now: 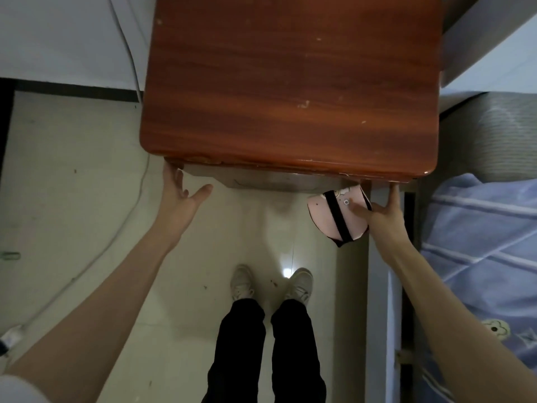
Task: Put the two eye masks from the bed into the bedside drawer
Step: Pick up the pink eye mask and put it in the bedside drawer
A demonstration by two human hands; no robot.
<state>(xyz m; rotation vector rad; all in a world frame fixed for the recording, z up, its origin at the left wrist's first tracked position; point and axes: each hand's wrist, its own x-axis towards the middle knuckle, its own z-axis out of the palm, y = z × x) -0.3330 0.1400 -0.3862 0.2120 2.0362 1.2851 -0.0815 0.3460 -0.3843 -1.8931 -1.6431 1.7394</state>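
Soft pink cloth eye mask [338, 216] with a black stretchy strap hangs in the right hand [383, 213], just under the front edge of the shiny red-brown wooden bedside cabinet [290, 82]. The thumb presses the mask against the fingers, and the pointing finger reaches up to touch the cabinet's front lip. I can see a dark edge peeking out under the pink one, so it may be the second mask tucked behind, but I cannot tell for sure. The left hand [181, 196] is open, holds nothing, and its fingertips touch under the other front corner of the cabinet. The grey drawer front [276, 181] sits under the top and looks shut or nearly shut; its handle is not clear to see. A mask like this is very light, floppy and not slippery, and it will not break. It bends and droops, so a pinch in the middle, cloth and strap together, should keep it from swinging or catching on the drawer edge. The blue striped bed sheet [479, 242] lies close on the right side. No mask shows on the bed in this view.
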